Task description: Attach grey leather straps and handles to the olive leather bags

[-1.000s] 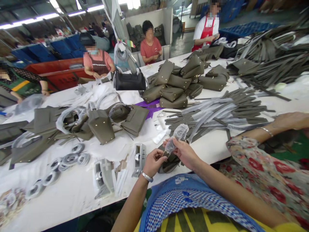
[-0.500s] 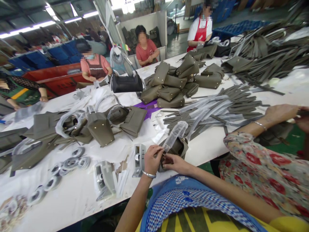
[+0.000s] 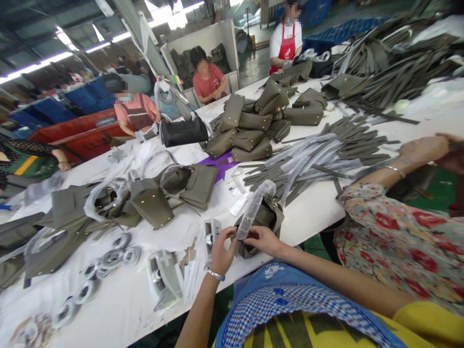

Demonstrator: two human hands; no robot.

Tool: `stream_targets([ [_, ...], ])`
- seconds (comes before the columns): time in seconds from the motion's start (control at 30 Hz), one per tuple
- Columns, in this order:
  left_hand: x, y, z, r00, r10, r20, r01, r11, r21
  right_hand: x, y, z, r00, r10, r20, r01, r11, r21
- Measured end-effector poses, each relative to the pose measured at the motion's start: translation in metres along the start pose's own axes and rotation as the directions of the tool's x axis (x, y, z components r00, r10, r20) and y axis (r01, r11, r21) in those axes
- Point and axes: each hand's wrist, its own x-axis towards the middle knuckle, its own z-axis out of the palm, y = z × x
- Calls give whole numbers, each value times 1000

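Two hands are being kept close together over one olive bag, which is being supported on the near edge of the table, directly in front of the body. The lower end of a plastic-wrapped strip is being pinched by the left hand at the bag's 8 o'clock side, and the same end is being grasped by the fingers of the right hand. The strip is being slanted toward 1 o'clock, its curved upper end being held near the bag's opening.

Taken from that bag, one tape dispenser is being seen at 9 o'clock and another dispenser at 8, with ring-shaped rolls being spread farther out between 8 and 9. A heap of olive bags is being carried by the table at 12 o'clock, a black bag at 11, and loose strips between 1 and 2. At 3 o'clock, a floral sleeve is being worn by another person.
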Motion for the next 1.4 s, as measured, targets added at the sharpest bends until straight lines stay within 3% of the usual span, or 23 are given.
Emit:
stream_targets([
  [0.1, 11, 4, -6, 980, -26, 197, 32, 999, -31, -12, 7, -7, 999, 29, 43, -23, 990, -142],
  [0.2, 30, 6, -9, 890, -1, 456, -66, 989, 129, -25, 13, -17, 991, 100, 92, -56, 916, -397],
  [0.3, 49, 7, -4, 798, 27, 603, -229, 938, 260, -31, 11, -27, 986, 119, 117, 10, 657, -754],
  [0.4, 60, 9, 7, 751, 43, 658, -378, 846, 376, -31, 4, -32, 971, 195, 138, 58, 367, -928],
  [0.53, 62, 16, 18, 697, 50, 716, -498, 751, 433, -35, -4, -39, 976, 218, 27, -34, 272, -962],
  [0.6, 61, 23, 17, 680, 72, 730, -517, 753, 407, -38, -8, -50, 989, 148, -25, -65, 274, -960],
  [0.67, 60, 37, 11, 704, 100, 703, -496, 778, 386, -38, -14, -66, 995, 80, -53, -74, 295, -953],
  [0.83, 60, 89, -2, 874, 105, 474, -363, 790, 494, -11, -38, -109, 996, -74, -59, -28, 366, -930],
  [0.9, 59, 105, 2, 933, 114, 342, -292, 794, 533, 6, -48, -118, 982, -187, -18, 66, 430, -900],
  [1.0, 59, 109, 17, 982, 79, 171, -157, 845, 511, 26, -59, -122, 938, -342, 54, 233, 509, -829],
  [1.1, 67, 95, 35, 994, -69, 81, 19, 862, 506, 28, -60, -122, 906, -423, -6, 265, 579, -771],
  [1.17, 74, 82, 46, 979, -201, 28, 158, 839, 520, 19, -51, -121, 893, -440, -96, 252, 665, -703],
  [1.3, 85, 63, 64, 925, -371, -77, 360, 797, 486, -12, -18, -116, 946, -292, -144, 166, 813, -558],
  [1.4, 88, 59, 74, 913, -402, -71, 398, 839, 371, -32, 5, -105, 968, -211, -133, 124, 869, -479],
])
